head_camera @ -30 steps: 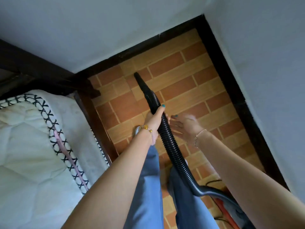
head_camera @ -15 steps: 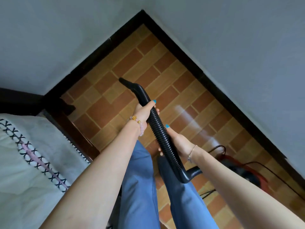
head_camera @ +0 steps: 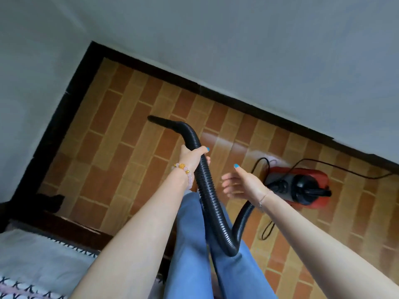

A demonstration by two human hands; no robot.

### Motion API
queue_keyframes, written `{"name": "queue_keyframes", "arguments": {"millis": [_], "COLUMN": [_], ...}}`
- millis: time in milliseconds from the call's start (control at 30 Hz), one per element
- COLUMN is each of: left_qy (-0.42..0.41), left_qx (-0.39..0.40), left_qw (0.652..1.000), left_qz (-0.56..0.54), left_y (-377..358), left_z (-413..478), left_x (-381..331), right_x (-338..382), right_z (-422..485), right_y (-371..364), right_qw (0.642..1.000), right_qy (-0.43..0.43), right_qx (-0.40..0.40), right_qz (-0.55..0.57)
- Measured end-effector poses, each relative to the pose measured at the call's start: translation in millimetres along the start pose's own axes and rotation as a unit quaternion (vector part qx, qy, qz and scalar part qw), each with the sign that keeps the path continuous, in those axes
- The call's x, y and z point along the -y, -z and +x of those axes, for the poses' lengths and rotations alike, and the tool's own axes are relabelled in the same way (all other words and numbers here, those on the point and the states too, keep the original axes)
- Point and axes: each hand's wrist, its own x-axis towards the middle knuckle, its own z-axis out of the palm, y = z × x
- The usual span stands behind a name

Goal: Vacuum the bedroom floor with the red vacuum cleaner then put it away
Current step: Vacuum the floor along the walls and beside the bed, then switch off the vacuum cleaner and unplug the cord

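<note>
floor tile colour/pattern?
Floor: orange-brown and tan rectangular tiles in a brick-like pattern, with pale grout lines. Head view, the only one.

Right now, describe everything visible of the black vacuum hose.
The hose is black, ribbed, plastic-looking, ending in a smooth tapered nozzle pointing left above the tiled floor. The left hand grips it below the nozzle. It hangs before the blue trousers, bends in a U, rises behind the open right hand, untouched by it, toward the red vacuum cleaner.
</note>
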Motion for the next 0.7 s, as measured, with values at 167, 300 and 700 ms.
{"name": "queue_keyframes", "arguments": {"millis": [167, 300, 700], "left_qy": [0.038, 0.068, 0.065], "left_qx": [0.064, 0.109, 0.078], "left_qw": [0.997, 0.991, 0.974], "left_qz": [0.035, 0.039, 0.204], "left_y": [-51.6, -106.3, -296.6], "left_z": [-2.8, -3.3, 25.0], "left_x": [21.6, 42.6, 151.4], "right_x": [-20.2, -42.5, -163.2], "right_z": [0.4, 5.8, 40.4], "right_y": [75.4, 137.3, 364.1], "right_qw": [0.990, 0.979, 0.908], "right_qy": [0.023, 0.020, -0.018], "right_qx": [-0.104, -0.145, -0.322], "right_qz": [0.097, 0.140, -0.266]}}
